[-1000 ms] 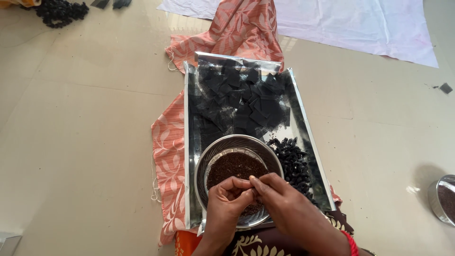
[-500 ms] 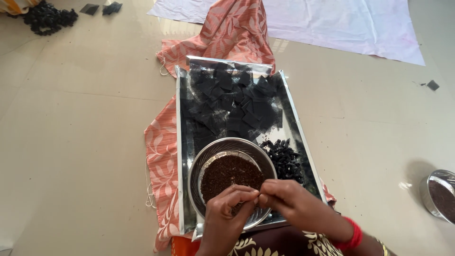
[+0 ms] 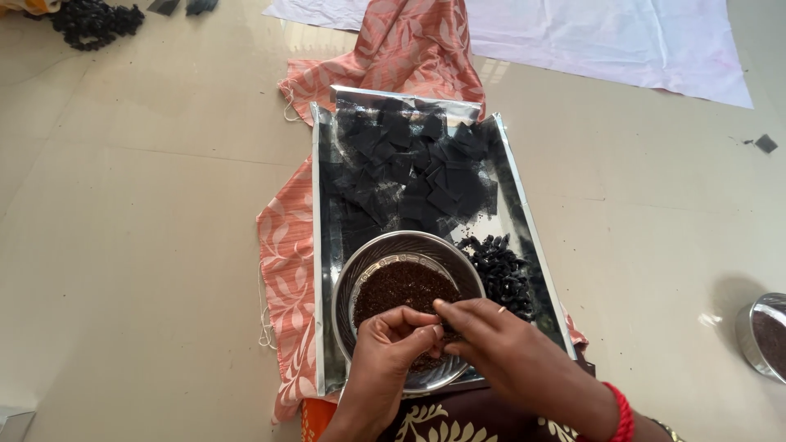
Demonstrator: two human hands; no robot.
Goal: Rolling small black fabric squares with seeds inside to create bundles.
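Together, our two hands pinched at something small over a steel bowl of dark grains.

We held our left hand (image 3: 391, 350) and right hand (image 3: 499, 348) fingertip to fingertip above the round, shiny steel bowl (image 3: 407, 304), fingers narrowed into pinches; whatever sat between them was too small for us to tell. The bowl carried a mound of coarse brown-black granules (image 3: 401, 286) and stood at the near end of a rectangular, foil-bright metal tray (image 3: 321, 245). Flat black squares (image 3: 413, 168), thin and matte, lay scattered across the tray's far half, and a heap of small knobbly black bundles (image 3: 501, 268) lay just right of the bowl. Under the tray spread a soft salmon leaf-print cloth (image 3: 286, 270) on smooth beige floor tiles (image 3: 139, 229).
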